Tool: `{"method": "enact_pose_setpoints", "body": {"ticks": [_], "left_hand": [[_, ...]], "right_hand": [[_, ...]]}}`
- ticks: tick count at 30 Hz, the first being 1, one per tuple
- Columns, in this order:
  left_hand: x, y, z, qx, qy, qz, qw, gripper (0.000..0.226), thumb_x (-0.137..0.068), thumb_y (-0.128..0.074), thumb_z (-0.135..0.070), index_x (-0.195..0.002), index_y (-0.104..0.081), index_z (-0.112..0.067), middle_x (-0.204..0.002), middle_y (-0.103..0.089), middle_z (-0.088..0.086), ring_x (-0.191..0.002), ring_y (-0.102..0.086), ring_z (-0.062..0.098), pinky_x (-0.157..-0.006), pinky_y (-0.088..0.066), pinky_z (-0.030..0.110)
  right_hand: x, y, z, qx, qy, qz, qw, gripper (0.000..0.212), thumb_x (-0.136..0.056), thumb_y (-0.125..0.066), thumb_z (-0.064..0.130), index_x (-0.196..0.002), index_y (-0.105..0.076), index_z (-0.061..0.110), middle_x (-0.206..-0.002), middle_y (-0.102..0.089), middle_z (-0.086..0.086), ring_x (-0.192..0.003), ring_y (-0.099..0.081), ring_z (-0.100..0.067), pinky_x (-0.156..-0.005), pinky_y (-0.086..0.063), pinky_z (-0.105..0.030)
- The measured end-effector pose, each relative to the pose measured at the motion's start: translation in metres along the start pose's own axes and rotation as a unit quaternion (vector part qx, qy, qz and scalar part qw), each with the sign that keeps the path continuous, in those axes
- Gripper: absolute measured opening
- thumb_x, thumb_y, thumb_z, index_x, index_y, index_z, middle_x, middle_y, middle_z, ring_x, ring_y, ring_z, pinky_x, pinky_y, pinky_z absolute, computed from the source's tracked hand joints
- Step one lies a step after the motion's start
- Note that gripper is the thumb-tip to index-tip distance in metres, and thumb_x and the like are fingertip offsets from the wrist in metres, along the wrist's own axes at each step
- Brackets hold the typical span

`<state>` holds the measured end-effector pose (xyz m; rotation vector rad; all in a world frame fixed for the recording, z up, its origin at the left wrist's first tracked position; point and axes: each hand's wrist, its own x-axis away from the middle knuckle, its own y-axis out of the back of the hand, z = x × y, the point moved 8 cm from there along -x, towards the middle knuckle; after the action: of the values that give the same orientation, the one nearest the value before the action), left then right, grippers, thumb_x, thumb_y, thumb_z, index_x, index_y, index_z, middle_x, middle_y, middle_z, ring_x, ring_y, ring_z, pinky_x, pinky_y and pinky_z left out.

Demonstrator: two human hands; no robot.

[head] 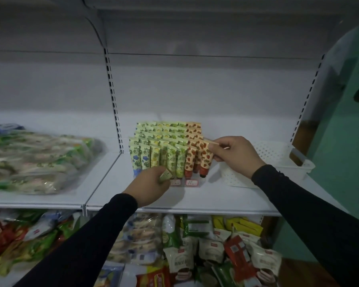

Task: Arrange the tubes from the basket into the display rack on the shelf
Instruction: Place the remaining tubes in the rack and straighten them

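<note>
Two arms in view, and both wear the same thing: long, close-fitting black sleeves, plain and matte, with no logo, stripe or print anywhere along them. The left sleeve point(95, 235) ends in a snug, straight cuff just behind the left hand point(148, 184), leaving that hand bare. Over on the other side, the right sleeve point(311, 206) ends just behind the right hand point(234, 155), and its cuff shows a slightly rough, textured edge. Both hands are uncovered: no gloves, rings, watch or bracelet can be made out in this dim light.
</note>
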<state>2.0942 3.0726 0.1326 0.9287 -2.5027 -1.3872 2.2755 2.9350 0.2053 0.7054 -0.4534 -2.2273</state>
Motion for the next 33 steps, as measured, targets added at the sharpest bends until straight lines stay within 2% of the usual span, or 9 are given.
{"method": "enact_pose_setpoints", "body": {"ticks": [4,8,12,15,19,22,27,30,33], "left_hand": [[-0.001,-0.004,0.003,-0.042,-0.015,-0.022,0.999,0.015,-0.099,-0.050,-0.023,-0.085,-0.049,-0.019,-0.073,-0.056,-0.002,-0.064,-0.051,0.013,-0.050,-0.029,0.017],[-0.006,0.008,0.001,-0.048,-0.024,-0.051,0.997,0.014,-0.098,-0.054,-0.026,-0.087,-0.049,-0.020,-0.075,-0.059,0.001,-0.066,-0.054,0.016,-0.053,-0.035,0.023],[-0.011,0.037,-0.020,-0.020,-0.044,-0.105,0.993,0.021,-0.095,-0.061,-0.026,-0.080,-0.049,-0.017,-0.070,-0.058,-0.006,-0.060,-0.054,0.013,-0.047,-0.034,0.013],[-0.014,0.044,-0.028,0.036,-0.044,-0.081,0.995,0.003,-0.094,-0.059,-0.019,-0.092,-0.059,-0.017,-0.083,-0.065,-0.003,-0.070,-0.061,0.021,-0.047,-0.039,0.011],[-0.011,0.036,-0.022,0.206,-0.031,-0.026,0.978,0.017,-0.094,-0.060,-0.009,-0.103,-0.062,-0.023,-0.094,-0.069,-0.006,-0.086,-0.067,0.017,-0.063,-0.052,0.026],[-0.008,0.036,-0.019,0.266,-0.051,-0.037,0.962,0.017,-0.093,-0.062,-0.009,-0.100,-0.064,-0.025,-0.092,-0.071,-0.001,-0.089,-0.068,0.019,-0.075,-0.056,0.029],[0.001,0.026,-0.003,0.310,-0.038,-0.088,0.946,0.017,-0.093,-0.063,-0.010,-0.105,-0.066,-0.022,-0.100,-0.072,-0.005,-0.097,-0.069,0.013,-0.082,-0.057,0.034],[0.003,0.019,0.006,0.297,-0.029,-0.115,0.947,0.019,-0.095,-0.061,-0.012,-0.104,-0.064,-0.029,-0.097,-0.071,-0.004,-0.092,-0.068,0.018,-0.076,-0.059,0.040],[0.001,0.015,0.004,0.235,-0.042,-0.121,0.964,0.027,-0.098,-0.056,-0.017,-0.122,-0.056,-0.029,-0.096,-0.068,-0.010,-0.084,-0.066,0.011,-0.061,-0.054,0.034]], "right_hand": [[-0.005,-0.008,-0.007,0.040,0.020,-0.013,0.999,0.018,-0.091,-0.066,0.031,-0.098,-0.075,0.017,-0.084,-0.073,0.008,-0.072,-0.069,-0.003,-0.075,-0.055,-0.023],[-0.010,-0.016,-0.011,0.049,0.028,-0.010,0.998,0.019,-0.092,-0.063,0.033,-0.094,-0.075,0.018,-0.080,-0.071,0.011,-0.070,-0.067,0.000,-0.071,-0.050,-0.018],[-0.014,-0.021,-0.011,0.079,0.046,-0.012,0.996,0.022,-0.093,-0.061,0.035,-0.094,-0.075,0.018,-0.079,-0.070,0.012,-0.074,-0.067,-0.002,-0.071,-0.049,-0.018],[-0.014,-0.025,-0.012,0.104,0.052,0.001,0.993,0.024,-0.095,-0.059,0.033,-0.089,-0.075,0.016,-0.076,-0.070,0.010,-0.075,-0.067,-0.005,-0.070,-0.049,-0.017],[-0.017,-0.031,-0.014,0.122,0.054,0.015,0.991,0.032,-0.096,-0.056,0.033,-0.083,-0.074,0.011,-0.079,-0.073,0.000,-0.076,-0.068,-0.013,-0.078,-0.054,-0.031],[-0.019,-0.032,-0.014,0.130,0.050,0.021,0.990,0.035,-0.096,-0.055,0.034,-0.081,-0.073,0.008,-0.078,-0.073,-0.001,-0.074,-0.069,-0.014,-0.078,-0.054,-0.033],[-0.019,-0.031,-0.014,0.123,0.042,0.017,0.991,0.033,-0.095,-0.058,0.034,-0.080,-0.074,0.010,-0.076,-0.073,0.001,-0.074,-0.069,-0.014,-0.079,-0.055,-0.034],[-0.020,-0.031,-0.014,0.110,0.036,0.014,0.993,0.027,-0.093,-0.062,0.033,-0.083,-0.075,0.012,-0.077,-0.073,0.002,-0.073,-0.069,-0.011,-0.078,-0.055,-0.034],[-0.021,-0.027,-0.012,0.094,0.039,-0.011,0.995,0.020,-0.089,-0.068,0.031,-0.084,-0.077,0.014,-0.076,-0.073,0.004,-0.072,-0.068,-0.009,-0.076,-0.056,-0.030]]}}
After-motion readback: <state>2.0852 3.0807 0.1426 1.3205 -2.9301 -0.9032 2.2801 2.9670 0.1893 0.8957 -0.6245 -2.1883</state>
